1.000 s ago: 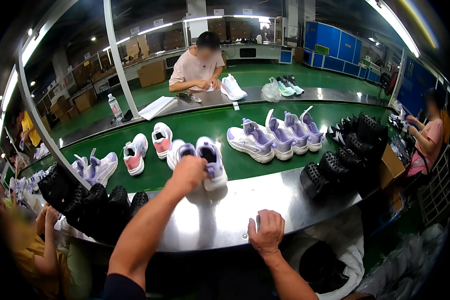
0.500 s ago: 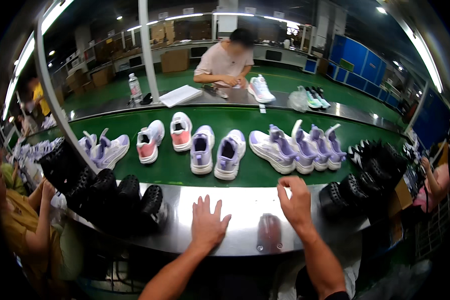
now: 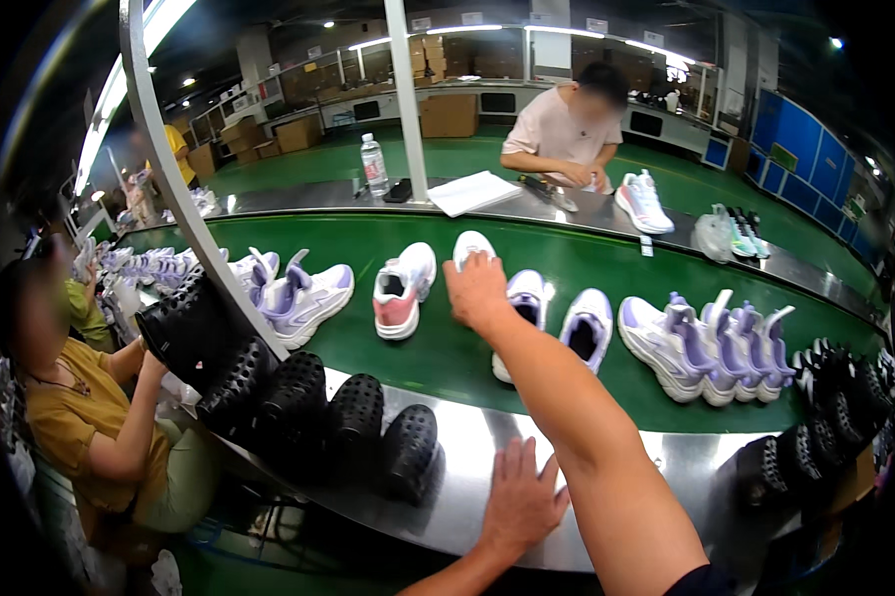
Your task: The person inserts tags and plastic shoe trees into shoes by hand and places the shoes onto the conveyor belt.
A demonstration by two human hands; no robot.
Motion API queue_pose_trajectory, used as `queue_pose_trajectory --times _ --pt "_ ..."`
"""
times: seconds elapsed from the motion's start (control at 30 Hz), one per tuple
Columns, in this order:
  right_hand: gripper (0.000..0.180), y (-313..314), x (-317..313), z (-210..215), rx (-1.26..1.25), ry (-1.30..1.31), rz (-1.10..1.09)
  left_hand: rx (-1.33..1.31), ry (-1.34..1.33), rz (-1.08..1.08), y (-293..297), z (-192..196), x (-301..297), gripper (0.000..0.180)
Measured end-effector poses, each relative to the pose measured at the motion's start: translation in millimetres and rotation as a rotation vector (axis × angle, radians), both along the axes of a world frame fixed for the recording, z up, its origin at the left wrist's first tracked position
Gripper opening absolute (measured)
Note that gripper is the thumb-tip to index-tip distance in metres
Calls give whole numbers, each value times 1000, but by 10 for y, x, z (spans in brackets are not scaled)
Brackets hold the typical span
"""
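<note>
My left hand [image 3: 523,502] rests flat on the metal ledge [image 3: 467,425], fingers spread and holding nothing. Across the green conveyor belt [image 3: 447,372] reaches my right arm. The right hand [image 3: 478,291] is closed over a white sneaker [image 3: 472,243], hiding its heel and most of its opening; only the toe end shows. Left of it stands a white sneaker with a pink heel [image 3: 405,290]. Under and beside my forearm are two white and lilac sneakers, one partly covered [image 3: 530,292], the other [image 3: 588,326] in fuller view.
Several lilac sneakers [image 3: 701,348] line up at the right, others [image 3: 308,303] at the left. Black shoe lasts or shoes [image 3: 356,412] crowd both ledge ends. A metal post [image 3: 184,189] rises at the left. A co-worker [image 3: 567,139] works opposite; another [image 3: 95,417] sits left.
My right hand has moved from above the ledge across the belt onto the far sneaker. My left hand stays flat on the ledge. The view has turned left.
</note>
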State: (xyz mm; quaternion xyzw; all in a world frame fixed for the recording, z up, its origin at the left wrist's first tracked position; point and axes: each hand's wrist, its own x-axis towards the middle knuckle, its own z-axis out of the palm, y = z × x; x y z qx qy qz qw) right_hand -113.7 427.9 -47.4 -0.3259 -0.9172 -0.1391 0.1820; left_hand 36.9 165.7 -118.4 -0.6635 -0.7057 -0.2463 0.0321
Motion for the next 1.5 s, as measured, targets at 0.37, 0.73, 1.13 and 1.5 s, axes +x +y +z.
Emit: queue_pose_trajectory --times 0.37,0.73,1.13,1.5 --pt "25 -450 -281 -21 -518 53 266 -13 -56 -34 -19 40 -8 58" --pt "36 -6 3180 816 -238 -14 -631 -16 -34 16 -74 39 -105 54" --pt "65 310 3883 200 -535 -350 -351 40 11 -6 -38 97 -63 50" --pt "41 -1949 3327 683 -665 -319 -275 319 -352 -148 -189 94 -193 74"
